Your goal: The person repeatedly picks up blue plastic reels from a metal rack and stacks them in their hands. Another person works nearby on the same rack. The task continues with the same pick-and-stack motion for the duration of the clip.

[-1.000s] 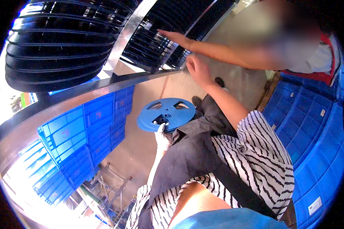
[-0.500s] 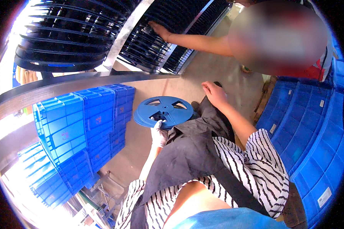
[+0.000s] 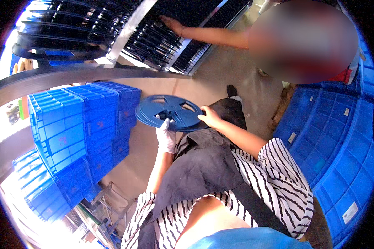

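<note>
A few stacked blue plastic reels (image 3: 176,108) with cut-out windows lie flat in front of me, above my lap. My left hand (image 3: 166,135), in a white glove, is closed on their near edge, its thumb on top at a window; the fingers beneath are hidden. Bare, my right hand (image 3: 210,118) is at the right rim of the reels, thumb and fingers closed about the edge. Beyond, a co-worker's hand (image 3: 171,25) reaches into a rack of black reels (image 3: 153,43).
Blue plastic crates (image 3: 60,120) are stacked on the left, and more blue crates (image 3: 320,133) stand along the right. A metal rail (image 3: 83,79) runs across the far left under the rack. The co-worker (image 3: 303,41) stands at the far right.
My right hand has come down and left onto the rim of the reels. The reels have shifted slightly left and up with my left hand. The co-worker's hand stays at the rack.
</note>
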### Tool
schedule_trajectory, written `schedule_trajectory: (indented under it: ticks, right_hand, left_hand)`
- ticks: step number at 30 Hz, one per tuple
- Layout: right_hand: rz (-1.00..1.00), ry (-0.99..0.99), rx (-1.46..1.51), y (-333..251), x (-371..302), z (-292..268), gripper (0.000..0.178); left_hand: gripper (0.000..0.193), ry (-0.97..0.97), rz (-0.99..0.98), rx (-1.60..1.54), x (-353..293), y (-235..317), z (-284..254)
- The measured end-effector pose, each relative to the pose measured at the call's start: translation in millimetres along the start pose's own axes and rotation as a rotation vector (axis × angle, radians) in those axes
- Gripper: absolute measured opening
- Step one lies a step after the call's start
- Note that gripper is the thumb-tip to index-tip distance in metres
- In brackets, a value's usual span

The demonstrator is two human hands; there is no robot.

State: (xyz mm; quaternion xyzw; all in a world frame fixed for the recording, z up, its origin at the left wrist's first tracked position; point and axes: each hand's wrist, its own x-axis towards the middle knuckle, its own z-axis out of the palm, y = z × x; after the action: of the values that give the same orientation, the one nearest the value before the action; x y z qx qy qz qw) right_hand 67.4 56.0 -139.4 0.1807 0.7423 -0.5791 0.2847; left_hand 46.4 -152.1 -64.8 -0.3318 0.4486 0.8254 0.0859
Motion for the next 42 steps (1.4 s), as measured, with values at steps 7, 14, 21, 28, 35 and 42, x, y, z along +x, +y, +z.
schedule_trajectory:
  ticks: [7,14,21,28,35,42]
  right_hand:
    - [0.391,0.097,0.755,29,12,-17,0.054]
    - [0.275,0.088,0.917,30,38,-21,0.050]
    - [-0.433,-0.255,-0.297,30,39,-3,0.079]
    - [-0.745,-0.269,-0.813,-6,24,-42,0.075]
    - [-1.201,-0.180,-0.621,-27,21,-52,0.038]
    - [-0.915,-0.036,-0.366,-71,-60,-93,0.028]
  left_hand:
    - [0.070,-0.114,-0.049,-0.165,-7,14,-6]
    - [0.069,-0.089,-0.111,-0.151,-20,21,-10]
    - [0.062,-0.096,-0.098,-0.181,-18,27,-18]
    - [0.060,-0.108,-0.108,-0.179,-22,61,-50]
    - [0.049,-0.133,-0.163,-0.194,-9,76,-40]
    - [0.043,0.128,-0.266,-0.158,10,45,-3]
